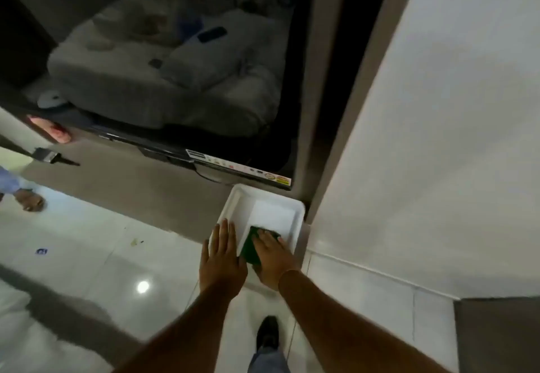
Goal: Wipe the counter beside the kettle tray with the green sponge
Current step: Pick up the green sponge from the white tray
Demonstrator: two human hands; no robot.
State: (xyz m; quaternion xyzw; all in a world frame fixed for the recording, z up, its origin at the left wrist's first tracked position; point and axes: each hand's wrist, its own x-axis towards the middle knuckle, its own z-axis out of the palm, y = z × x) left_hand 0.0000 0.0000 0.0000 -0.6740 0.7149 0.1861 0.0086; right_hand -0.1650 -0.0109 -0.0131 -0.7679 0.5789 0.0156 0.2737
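A white rectangular tray point(233, 203) sits near the right end of the brown counter point(140, 185); no kettle is in view. The green sponge point(249, 251) lies inside the tray at its near side. My right hand point(273, 258) presses flat on the sponge, fingers spread over it. My left hand point(222, 255) rests open and flat on the tray's near left rim, right beside the sponge.
A dark TV screen point(175, 65) stands behind the counter and reflects a bed. A white wall point(438, 138) rises at right. Another person's sandalled foot point(29, 201) is on the shiny tiled floor point(87, 255) at left; my own shoe point(267, 333) shows below.
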